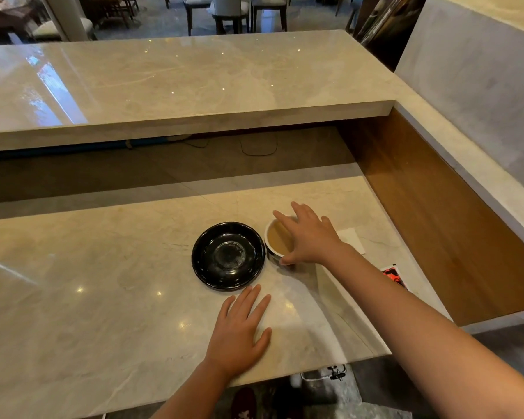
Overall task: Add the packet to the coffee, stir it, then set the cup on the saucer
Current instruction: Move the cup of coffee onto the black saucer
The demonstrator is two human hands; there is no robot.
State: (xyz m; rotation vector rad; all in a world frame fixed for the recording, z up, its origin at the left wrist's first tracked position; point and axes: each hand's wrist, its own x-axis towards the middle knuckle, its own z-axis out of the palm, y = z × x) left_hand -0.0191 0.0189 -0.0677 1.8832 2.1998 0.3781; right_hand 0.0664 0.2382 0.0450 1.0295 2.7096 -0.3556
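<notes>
A black saucer [228, 255] lies on the marble counter [103, 291]. Just right of it, touching or nearly touching its rim, stands a cup [277, 241] with a white inside, full of light brown coffee. My right hand [310, 237] spreads over the cup from the right, the thumb low against its near wall and the fingers above the far rim; a firm grip is not evident. My left hand [239, 331] lies flat on the counter, fingers apart, just in front of the saucer. A red and black packet [394, 275] rests at the counter's right edge, partly hidden by my right forearm.
A white napkin or paper [353, 238] lies behind my right wrist. A higher marble bar top [179, 83] runs across the back, with a dark gap below it. A wooden panel [430, 213] borders the counter on the right. Chairs stand beyond the bar.
</notes>
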